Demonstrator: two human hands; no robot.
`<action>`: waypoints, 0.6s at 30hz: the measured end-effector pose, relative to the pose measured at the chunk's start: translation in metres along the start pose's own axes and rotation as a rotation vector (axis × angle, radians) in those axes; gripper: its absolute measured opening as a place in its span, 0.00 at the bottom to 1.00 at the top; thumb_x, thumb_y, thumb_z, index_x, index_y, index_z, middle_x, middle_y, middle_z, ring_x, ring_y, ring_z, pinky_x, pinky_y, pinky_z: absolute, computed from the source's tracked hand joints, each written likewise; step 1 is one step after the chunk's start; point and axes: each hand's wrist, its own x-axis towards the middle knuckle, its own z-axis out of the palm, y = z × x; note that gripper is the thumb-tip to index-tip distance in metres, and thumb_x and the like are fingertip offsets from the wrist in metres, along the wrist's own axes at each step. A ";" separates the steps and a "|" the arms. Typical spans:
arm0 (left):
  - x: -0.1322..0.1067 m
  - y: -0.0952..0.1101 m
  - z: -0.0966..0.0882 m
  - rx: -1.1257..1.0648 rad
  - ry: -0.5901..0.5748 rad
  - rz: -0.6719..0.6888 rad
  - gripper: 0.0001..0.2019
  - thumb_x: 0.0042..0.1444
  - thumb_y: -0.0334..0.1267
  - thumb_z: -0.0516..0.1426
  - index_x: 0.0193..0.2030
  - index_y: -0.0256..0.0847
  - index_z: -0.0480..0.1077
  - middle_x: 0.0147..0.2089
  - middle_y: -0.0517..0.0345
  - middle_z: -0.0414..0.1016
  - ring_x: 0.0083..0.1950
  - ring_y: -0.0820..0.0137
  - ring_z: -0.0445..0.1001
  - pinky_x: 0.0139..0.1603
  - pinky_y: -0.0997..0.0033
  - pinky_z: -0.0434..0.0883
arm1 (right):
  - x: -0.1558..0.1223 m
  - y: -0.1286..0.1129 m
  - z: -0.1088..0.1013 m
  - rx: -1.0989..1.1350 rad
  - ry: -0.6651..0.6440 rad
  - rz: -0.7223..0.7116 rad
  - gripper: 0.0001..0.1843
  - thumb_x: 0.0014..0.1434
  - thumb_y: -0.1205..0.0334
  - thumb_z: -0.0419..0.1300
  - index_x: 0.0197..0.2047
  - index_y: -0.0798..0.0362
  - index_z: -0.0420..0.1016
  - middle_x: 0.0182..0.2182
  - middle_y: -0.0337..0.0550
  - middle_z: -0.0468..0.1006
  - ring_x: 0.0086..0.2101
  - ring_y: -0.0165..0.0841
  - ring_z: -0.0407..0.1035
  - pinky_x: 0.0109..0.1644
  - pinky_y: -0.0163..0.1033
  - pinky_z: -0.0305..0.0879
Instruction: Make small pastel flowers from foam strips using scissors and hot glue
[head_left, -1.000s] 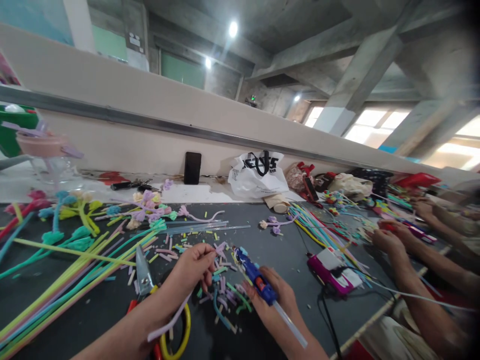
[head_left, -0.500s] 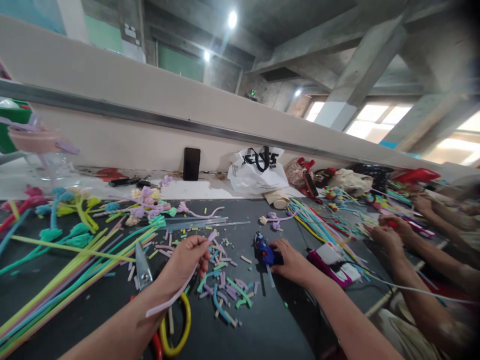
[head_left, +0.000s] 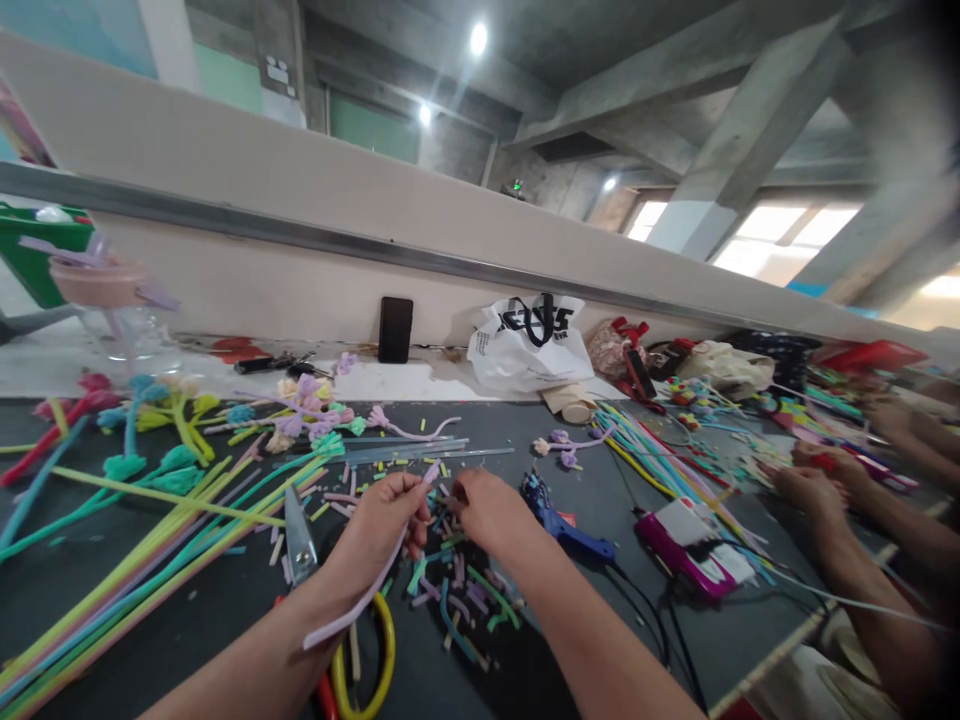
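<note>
My left hand (head_left: pixel 390 510) is closed on a lilac pipe cleaner (head_left: pixel 360 605), pinching it near its top end while the tail hangs back along my wrist. My right hand (head_left: pixel 487 510) is beside it, fingers curled down among short cut pipe cleaner pieces (head_left: pixel 469 595); whatever is in its fingertips is hidden. To the right of that hand a blue glue gun (head_left: pixel 574 535) lies on the dark table. Scissors (head_left: pixel 300 535) with red and yellow handles lie partly under my left forearm.
Long pipe cleaners (head_left: pixel 150 570) and finished fuzzy flowers (head_left: pixel 307 400) spread over the left side. A phone (head_left: pixel 395 330) leans on the back wall near a white bag (head_left: pixel 529 345). At right are a purple box (head_left: pixel 694 550), cables and other people's hands (head_left: pixel 814 490).
My right hand has let go of the glue gun, which now lies on the table, and has moved left to the cut pieces. My left hand still holds the lilac pipe cleaner.
</note>
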 end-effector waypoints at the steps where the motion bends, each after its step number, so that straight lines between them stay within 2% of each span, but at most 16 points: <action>1: 0.000 0.001 0.001 -0.003 0.007 -0.008 0.14 0.46 0.47 0.57 0.25 0.38 0.61 0.16 0.67 0.64 0.13 0.79 0.61 0.11 0.80 0.61 | 0.001 0.001 0.002 -0.011 -0.008 0.006 0.04 0.50 0.68 0.55 0.30 0.53 0.71 0.30 0.45 0.74 0.31 0.35 0.69 0.31 0.35 0.57; 4: 0.001 0.004 0.003 -0.005 0.012 -0.031 0.15 0.46 0.48 0.57 0.23 0.39 0.61 0.14 0.68 0.63 0.12 0.78 0.61 0.11 0.80 0.60 | 0.000 0.005 0.004 -0.038 -0.019 0.017 0.06 0.50 0.70 0.54 0.29 0.53 0.72 0.30 0.45 0.75 0.30 0.34 0.70 0.30 0.35 0.56; 7: 0.000 0.009 0.005 0.007 -0.004 -0.055 0.15 0.46 0.47 0.57 0.22 0.39 0.60 0.12 0.68 0.62 0.11 0.78 0.60 0.11 0.80 0.59 | -0.003 0.010 0.001 0.017 0.002 0.002 0.07 0.53 0.68 0.52 0.31 0.51 0.71 0.27 0.41 0.74 0.29 0.32 0.69 0.30 0.34 0.56; 11: -0.001 0.011 0.007 0.019 0.000 -0.081 0.14 0.46 0.47 0.57 0.22 0.39 0.60 0.13 0.68 0.62 0.11 0.79 0.60 0.10 0.81 0.58 | -0.003 0.016 -0.003 0.325 0.059 -0.053 0.08 0.52 0.68 0.51 0.29 0.51 0.70 0.21 0.35 0.71 0.24 0.29 0.66 0.29 0.32 0.58; 15: 0.002 0.004 0.007 0.052 0.012 -0.082 0.12 0.47 0.45 0.56 0.24 0.39 0.60 0.14 0.69 0.63 0.10 0.80 0.59 0.09 0.81 0.57 | -0.002 0.017 -0.008 0.634 0.026 0.017 0.05 0.49 0.69 0.53 0.28 0.52 0.69 0.19 0.34 0.71 0.22 0.28 0.67 0.28 0.31 0.61; 18: 0.005 -0.004 0.006 0.100 0.011 -0.074 0.11 0.47 0.44 0.56 0.26 0.39 0.61 0.17 0.68 0.64 0.11 0.79 0.61 0.07 0.81 0.57 | -0.006 0.015 -0.014 0.777 0.017 0.048 0.03 0.50 0.67 0.54 0.28 0.53 0.68 0.18 0.33 0.72 0.23 0.29 0.69 0.30 0.32 0.63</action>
